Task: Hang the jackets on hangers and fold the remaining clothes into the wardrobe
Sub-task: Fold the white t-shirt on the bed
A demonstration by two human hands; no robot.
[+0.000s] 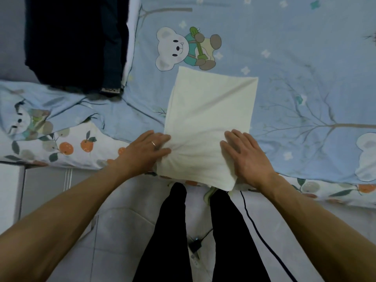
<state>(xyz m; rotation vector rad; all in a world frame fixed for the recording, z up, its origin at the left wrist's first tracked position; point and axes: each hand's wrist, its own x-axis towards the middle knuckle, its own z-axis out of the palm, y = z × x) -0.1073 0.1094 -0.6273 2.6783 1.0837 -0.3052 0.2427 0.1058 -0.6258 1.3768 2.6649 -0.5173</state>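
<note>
**Inspector:** You are standing at the edge of the bed (305,58), looking down. A folded cream garment (209,110) is lying flat on the blue sheet (295,37), its near end hanging slightly over the bed edge. Where are your hands sitting?

**Operator:** Both on the near end of it.

**Inspector:** Noted. Your left hand (146,149) is lying at the garment's left edge. Its fingers are reaching onto the cloth and the fabric is bunching into creases there. A ring (154,143) is showing on one finger. I cannot tell whether the thumb is tucking under the edge, so I am recording that hand as touching, grip unconfirmed.

**Operator:** And the right?

**Inspector:** Your right hand (244,153) is lying spread, palm down, fingers straight, pressing on the right side of the garment near its lower corner. It is pinching nothing.

**Operator:** Anything else on the bed?

**Inspector:** A stack of dark clothes (77,41) is lying at the far left, well apart from the garment. A printed bear (183,47) is showing on the sheet just beyond the garment's far edge. A fruit-print cover (71,147) is running along the bed edge on both sides of you. A black cable (264,245) is trailing across the floor (122,231) beside your right leg.
</note>
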